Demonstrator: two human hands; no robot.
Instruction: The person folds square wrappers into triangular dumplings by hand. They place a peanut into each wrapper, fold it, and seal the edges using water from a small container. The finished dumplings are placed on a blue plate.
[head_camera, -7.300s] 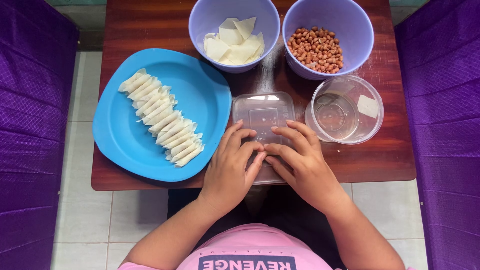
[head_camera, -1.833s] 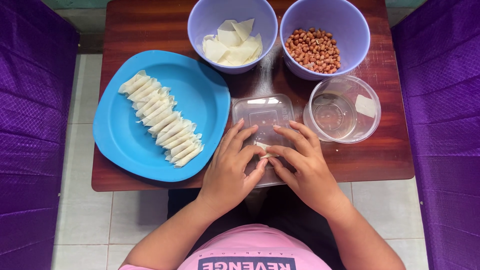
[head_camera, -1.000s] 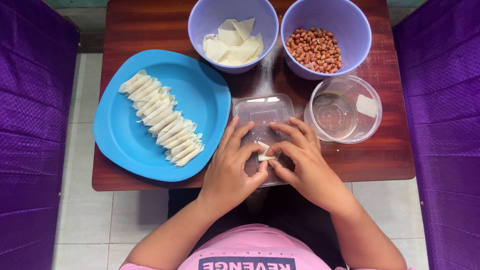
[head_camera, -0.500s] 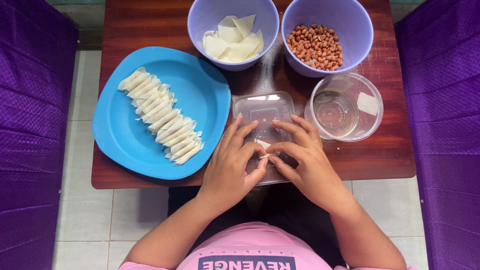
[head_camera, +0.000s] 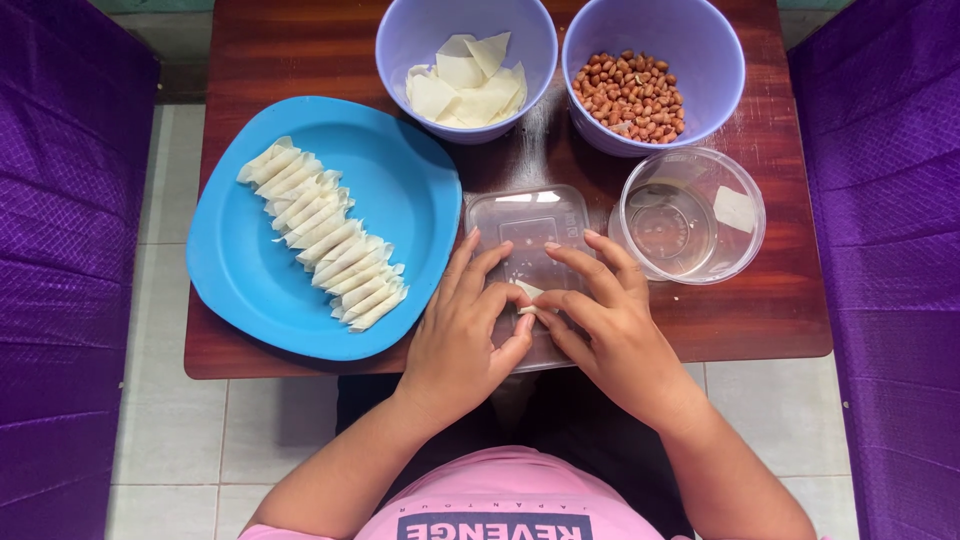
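Bright, even daylight, soft shadows, glare on the wooden table (head_camera: 300, 60), sharp focus, little edge distortion

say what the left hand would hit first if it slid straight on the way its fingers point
Probably the right hand, whose fingertips it already meets over the small pale wrapper piece; beyond lies the round clear plastic bowl. Height is unclear.
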